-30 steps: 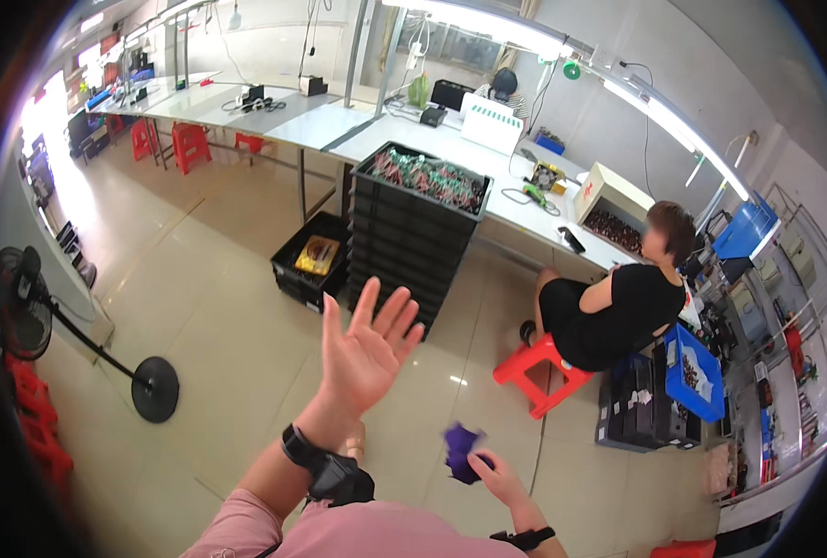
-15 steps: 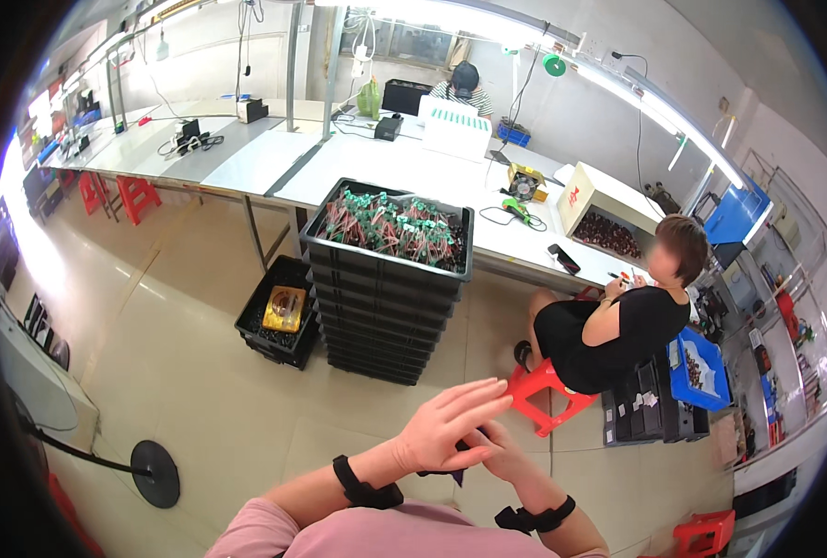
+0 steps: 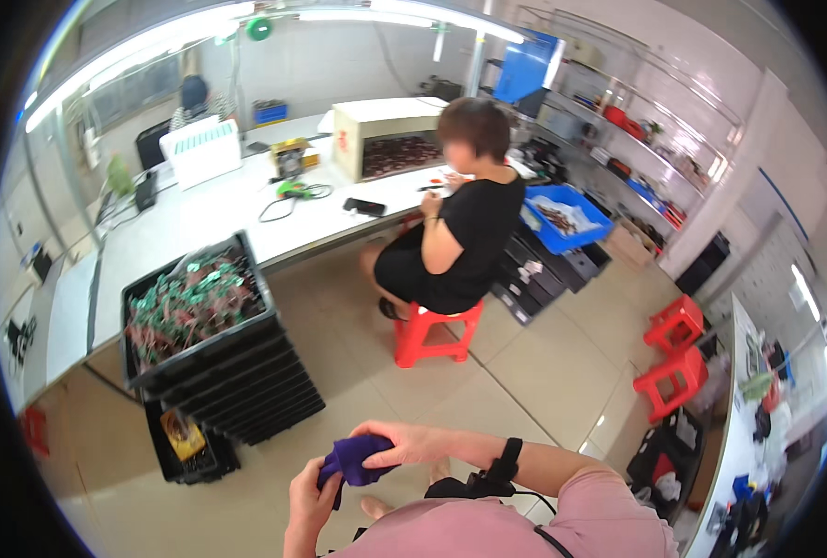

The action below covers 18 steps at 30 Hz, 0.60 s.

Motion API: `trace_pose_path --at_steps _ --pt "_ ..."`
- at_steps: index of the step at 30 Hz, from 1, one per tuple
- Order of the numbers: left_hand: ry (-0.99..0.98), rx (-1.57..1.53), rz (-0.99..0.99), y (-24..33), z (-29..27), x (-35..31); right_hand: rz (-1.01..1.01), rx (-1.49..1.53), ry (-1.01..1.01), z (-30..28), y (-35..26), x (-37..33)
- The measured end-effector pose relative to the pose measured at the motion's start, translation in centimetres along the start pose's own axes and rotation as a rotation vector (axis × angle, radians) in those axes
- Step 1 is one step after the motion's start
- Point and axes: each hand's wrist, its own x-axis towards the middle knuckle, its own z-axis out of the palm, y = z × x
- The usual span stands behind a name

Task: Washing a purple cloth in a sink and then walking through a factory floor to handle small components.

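A small piece of soft purple cloth (image 3: 356, 461) is bunched up between my two hands, low in the picture and in front of my body. My right hand (image 3: 400, 444) grips its upper right part, thumb and fingers closed round the fabric. My left hand (image 3: 311, 495) pinches the lower left end, where a dark strip hangs down. What the cloth is exactly I cannot make out. A black band with a small dark box sits on my right wrist.
Left of me stands a stack of black crates (image 3: 237, 367), the top one full of green-and-red wired parts. A person (image 3: 474, 214) sits on a red stool (image 3: 437, 333) at the white workbench (image 3: 283, 232). Two red stools (image 3: 671, 379) and a side bench (image 3: 732, 437) are at right.
My view has turned to the right, so the crates and seated person appear farther left. My hands, earlier overlapping with little purple showing, now hold the purple cloth in plain sight.
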Motion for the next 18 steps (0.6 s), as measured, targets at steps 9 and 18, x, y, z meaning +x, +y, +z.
trace_pose_path --at_steps 9,18 --pt "-0.520 0.284 0.004 4.1 10.2 4.6 0.115 0.015 0.278 -6.7 12.6 -13.0" --pt "-1.022 0.198 0.089 15.9 33.1 9.3 0.251 0.285 0.684 -15.9 18.3 -35.0"
